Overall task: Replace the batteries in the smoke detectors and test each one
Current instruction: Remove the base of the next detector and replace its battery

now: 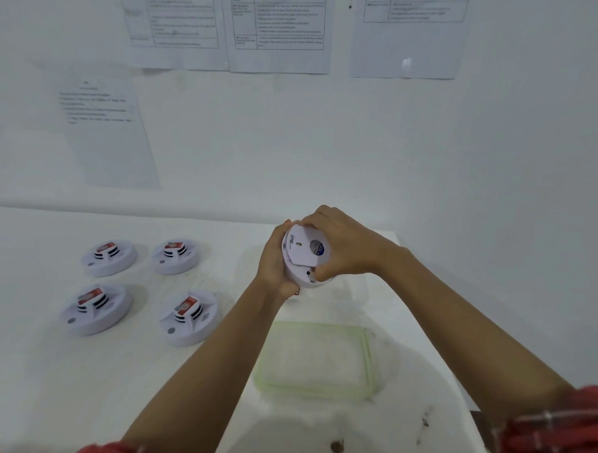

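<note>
I hold a white round smoke detector (305, 257) above the table, its back side turned toward me, with a round dark label on the back plate. My left hand (275, 263) grips its left rim and underside. My right hand (344, 245) wraps the right rim, fingers over the top and thumb at the lower edge. Several more white smoke detectors lie face up on the table at the left, each with a red-and-white sticker on top: two at the back (109, 256) (175, 256) and two nearer me (96, 308) (188, 315).
A clear plastic container with a green-rimmed lid (367, 352) sits on the white table (27, 368) below my hands. Another clear container (356, 287) stands behind it. Printed sheets (282, 27) hang on the wall. The table's right edge (455, 380) runs close to my right arm.
</note>
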`<state>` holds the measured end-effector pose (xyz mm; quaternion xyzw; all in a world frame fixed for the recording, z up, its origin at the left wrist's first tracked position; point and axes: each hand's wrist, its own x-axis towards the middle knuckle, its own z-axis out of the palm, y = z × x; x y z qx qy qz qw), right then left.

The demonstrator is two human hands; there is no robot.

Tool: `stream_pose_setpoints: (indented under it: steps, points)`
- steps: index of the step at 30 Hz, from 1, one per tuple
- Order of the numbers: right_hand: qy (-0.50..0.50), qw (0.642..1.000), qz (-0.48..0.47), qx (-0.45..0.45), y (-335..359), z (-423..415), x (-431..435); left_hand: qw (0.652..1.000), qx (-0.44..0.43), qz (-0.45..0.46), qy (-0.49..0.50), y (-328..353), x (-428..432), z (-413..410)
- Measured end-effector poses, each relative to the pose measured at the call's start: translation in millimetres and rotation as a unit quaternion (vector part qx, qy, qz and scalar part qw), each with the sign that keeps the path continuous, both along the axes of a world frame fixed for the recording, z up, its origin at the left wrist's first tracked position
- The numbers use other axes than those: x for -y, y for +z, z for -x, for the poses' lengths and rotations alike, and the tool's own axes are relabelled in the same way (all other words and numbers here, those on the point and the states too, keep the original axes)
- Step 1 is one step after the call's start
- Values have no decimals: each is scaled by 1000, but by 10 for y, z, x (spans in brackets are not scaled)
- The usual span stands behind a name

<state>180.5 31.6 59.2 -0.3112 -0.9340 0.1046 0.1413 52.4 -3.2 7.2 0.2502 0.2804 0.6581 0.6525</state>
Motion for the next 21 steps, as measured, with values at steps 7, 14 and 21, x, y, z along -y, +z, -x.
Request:
stream_pose_setpoints:
  steps: [7,14,21]
  points:
    - [-55,976,186,-97,-184,-145,473,999,-33,-9,32,-182,428,353]
    - [-87,951,296,12,-648,-238,839,991,-25,29,132,-345,765,516]
    - [-154,972,164,75,-802,-99,1013,992,-18,39,122,-400,875,500]
